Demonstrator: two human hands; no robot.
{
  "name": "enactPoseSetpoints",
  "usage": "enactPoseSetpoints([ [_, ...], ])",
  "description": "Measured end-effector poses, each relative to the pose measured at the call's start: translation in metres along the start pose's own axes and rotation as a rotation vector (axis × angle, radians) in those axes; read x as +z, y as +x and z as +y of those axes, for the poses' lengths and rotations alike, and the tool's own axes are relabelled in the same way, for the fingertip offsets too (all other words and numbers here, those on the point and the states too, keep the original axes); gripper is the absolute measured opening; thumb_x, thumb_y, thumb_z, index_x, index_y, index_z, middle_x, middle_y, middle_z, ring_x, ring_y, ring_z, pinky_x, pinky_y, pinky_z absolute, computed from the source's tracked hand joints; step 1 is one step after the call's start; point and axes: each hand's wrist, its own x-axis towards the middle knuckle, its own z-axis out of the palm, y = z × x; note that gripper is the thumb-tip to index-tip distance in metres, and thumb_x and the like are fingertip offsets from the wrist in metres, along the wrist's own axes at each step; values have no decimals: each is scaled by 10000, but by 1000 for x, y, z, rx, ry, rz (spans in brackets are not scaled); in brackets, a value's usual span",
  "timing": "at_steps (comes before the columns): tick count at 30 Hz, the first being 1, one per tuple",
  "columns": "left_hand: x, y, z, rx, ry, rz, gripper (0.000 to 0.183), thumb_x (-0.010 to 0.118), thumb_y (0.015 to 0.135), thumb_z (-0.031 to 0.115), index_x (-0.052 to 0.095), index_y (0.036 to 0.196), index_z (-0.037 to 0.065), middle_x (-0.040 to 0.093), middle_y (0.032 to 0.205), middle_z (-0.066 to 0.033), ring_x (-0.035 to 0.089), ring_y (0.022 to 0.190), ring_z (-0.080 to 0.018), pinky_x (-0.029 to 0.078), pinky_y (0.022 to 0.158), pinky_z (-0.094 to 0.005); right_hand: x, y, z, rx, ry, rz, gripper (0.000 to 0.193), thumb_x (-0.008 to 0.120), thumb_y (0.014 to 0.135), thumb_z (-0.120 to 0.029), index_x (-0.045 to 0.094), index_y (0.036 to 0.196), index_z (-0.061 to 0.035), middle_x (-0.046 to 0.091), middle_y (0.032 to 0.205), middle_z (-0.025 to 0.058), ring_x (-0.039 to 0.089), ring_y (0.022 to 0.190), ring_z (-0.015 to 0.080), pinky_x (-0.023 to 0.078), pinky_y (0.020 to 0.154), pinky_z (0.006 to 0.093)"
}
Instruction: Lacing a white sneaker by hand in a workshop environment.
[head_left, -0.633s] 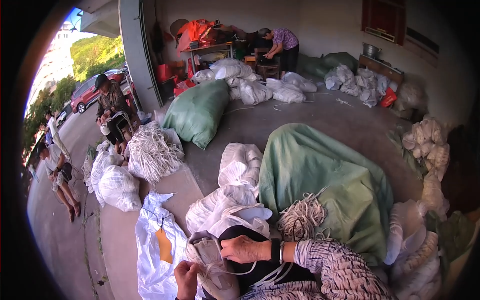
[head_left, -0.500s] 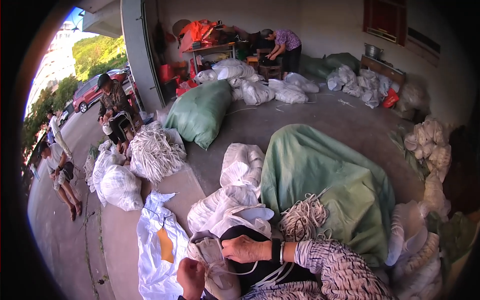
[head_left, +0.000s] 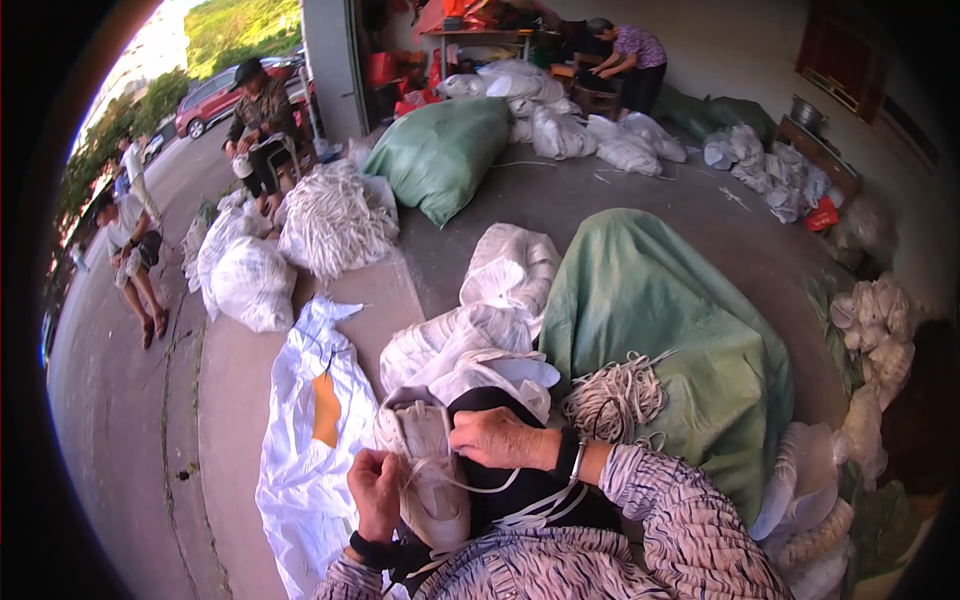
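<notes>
Sneaker (head_left: 428, 500): off-white, low-cut, with stitched panels on the upper, greyish collar at the far end and rounded toe toward the body. Position: at the left edge of the black fabric (head_left: 535, 484) over the lap. Shoelace (head_left: 432, 467): whitish, loosely crossing the upper, curving rightward over the black fabric. Left hand (head_left: 376, 492): thumb and fingers pinched together on the shoelace, above the sneaker's left edge. Right hand (head_left: 503, 438): fingers curled at the sneaker's right edge; hold on the shoelace impossible to tell. Left of the sneaker: white plastic sack (head_left: 312, 490). Beyond the collar: translucent white bags (head_left: 462, 340). To the right: tangled cream laces (head_left: 615, 397) against green sheeting (head_left: 665, 300).
</notes>
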Motion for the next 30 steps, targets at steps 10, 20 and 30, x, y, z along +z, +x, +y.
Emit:
enactPoseSetpoints([
  [10,-12,-7,-6,-46,-112,-58,142,597,873,117,576,818,-12,565,728,6,488,644,-53,424,594,-200,4,5,-3,73,29,21,54,625,747,-118,607,789,-89,531,762,75,586,710,268,469,625,356],
  [20,-16,1,5,-83,34,-62,157,604,827,123,594,787,-28,590,696,-17,517,609,-61,437,558,-213,5,5,-5,40,50,42,82,642,723,-62,619,802,-68,546,772,66,587,714,240,461,623,324],
  [30,-6,23,50,547,1135,-311,79,611,720,140,585,732,66,557,746,-69,549,788,-260,449,675,-399,1,5,-7,-113,-220,75,110,613,723,-80,571,820,-48,513,852,110,569,750,262,482,635,350],
])
